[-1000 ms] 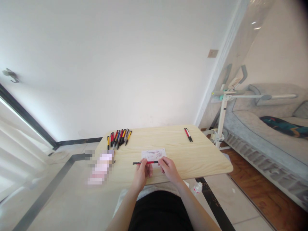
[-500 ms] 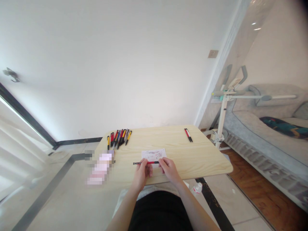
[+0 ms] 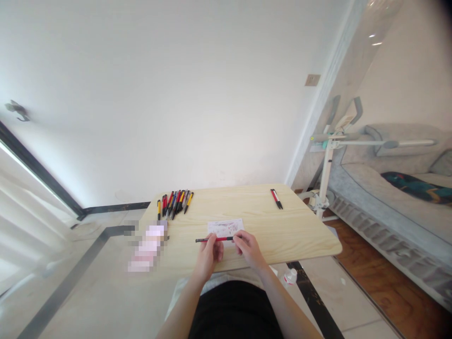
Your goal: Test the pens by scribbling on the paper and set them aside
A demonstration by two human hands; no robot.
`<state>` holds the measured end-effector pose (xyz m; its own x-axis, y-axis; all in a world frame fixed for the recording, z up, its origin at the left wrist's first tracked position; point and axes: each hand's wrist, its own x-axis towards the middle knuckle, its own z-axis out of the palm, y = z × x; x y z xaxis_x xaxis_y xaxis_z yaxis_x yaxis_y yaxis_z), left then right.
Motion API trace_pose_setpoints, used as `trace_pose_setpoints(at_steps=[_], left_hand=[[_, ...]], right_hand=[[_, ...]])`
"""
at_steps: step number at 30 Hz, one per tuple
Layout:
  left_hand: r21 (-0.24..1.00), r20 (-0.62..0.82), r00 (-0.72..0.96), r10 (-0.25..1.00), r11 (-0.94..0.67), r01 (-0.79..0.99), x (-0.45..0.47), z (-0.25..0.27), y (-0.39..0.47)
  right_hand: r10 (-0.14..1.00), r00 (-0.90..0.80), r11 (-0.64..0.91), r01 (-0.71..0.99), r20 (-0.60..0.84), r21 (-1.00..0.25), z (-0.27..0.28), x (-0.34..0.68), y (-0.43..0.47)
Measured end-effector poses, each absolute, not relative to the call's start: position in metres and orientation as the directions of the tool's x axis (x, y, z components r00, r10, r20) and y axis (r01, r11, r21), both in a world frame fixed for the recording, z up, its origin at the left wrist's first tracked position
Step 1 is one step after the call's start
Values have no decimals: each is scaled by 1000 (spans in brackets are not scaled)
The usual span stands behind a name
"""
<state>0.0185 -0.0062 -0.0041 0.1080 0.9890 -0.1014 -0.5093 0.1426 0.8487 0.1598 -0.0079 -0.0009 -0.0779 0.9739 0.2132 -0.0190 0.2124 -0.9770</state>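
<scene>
A red and black pen (image 3: 223,238) lies level between my two hands, above the near part of the table. My left hand (image 3: 209,252) pinches it around the middle, and its black end sticks out to the left. At the right end, the fingers of my right hand (image 3: 249,247) close on the pen's black tip. Just behind and partly under it rests a white paper (image 3: 225,226) with scribbled marks, its lower part covered by my hands. Several pens (image 3: 175,202) in red, yellow, blue and black lie bunched at the table's far left. Two red, white and black pens (image 3: 277,198) lie side by side at the far right.
The pale wooden table (image 3: 300,230) has rounded corners and stands near a white wall. A blurred pink patch (image 3: 146,249) covers the table's left edge. Below the right front edge is a clear plastic bottle (image 3: 290,277). Exercise equipment (image 3: 326,169) and a grey sofa (image 3: 388,179) stand to the right.
My right hand's fingers have shifted very slightly at the pen's right end. The pen, paper and other pens keep their places.
</scene>
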Motion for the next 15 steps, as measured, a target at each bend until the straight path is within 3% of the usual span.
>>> trace_pose_setpoints(at_steps=[15], left_hand=[[885, -93, 103, 990, 130, -447, 18, -7, -6]], right_hand=[[973, -110, 208, 50, 202, -977, 2, 161, -9]])
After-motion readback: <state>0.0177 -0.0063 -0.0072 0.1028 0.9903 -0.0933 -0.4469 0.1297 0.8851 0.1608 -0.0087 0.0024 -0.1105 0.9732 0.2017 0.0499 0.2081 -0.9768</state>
